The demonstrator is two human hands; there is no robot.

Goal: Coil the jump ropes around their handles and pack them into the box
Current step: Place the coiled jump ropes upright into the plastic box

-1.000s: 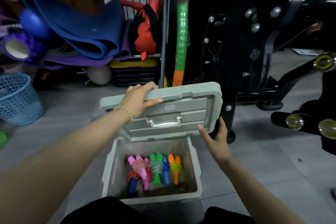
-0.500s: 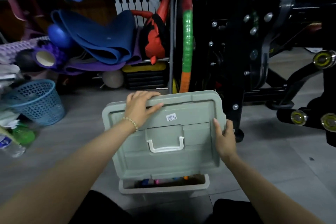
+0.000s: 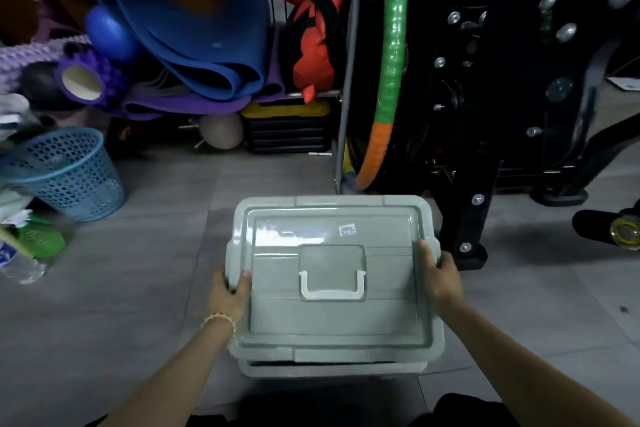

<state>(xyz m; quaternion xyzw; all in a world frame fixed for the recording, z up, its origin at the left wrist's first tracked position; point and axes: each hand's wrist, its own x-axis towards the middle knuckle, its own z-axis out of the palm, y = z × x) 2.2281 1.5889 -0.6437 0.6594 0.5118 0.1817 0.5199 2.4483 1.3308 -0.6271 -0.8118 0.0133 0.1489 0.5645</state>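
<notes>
Ropes hidden, judged inside the box (image 3: 332,369) on the floor (image 3: 138,288). Lid (image 3: 325,319) lies over it, a dark gap at the near rim: seemingly not snapped down. Left hand (image 3: 227,295) and right hand (image 3: 441,279), each grip clamped on a side edge, level it for pressing.

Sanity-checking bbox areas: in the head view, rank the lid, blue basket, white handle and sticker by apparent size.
Largest to smallest as they look:
1. lid
2. blue basket, which sits farther from the camera, so its true size against the lid is unsure
3. white handle
4. sticker
</notes>
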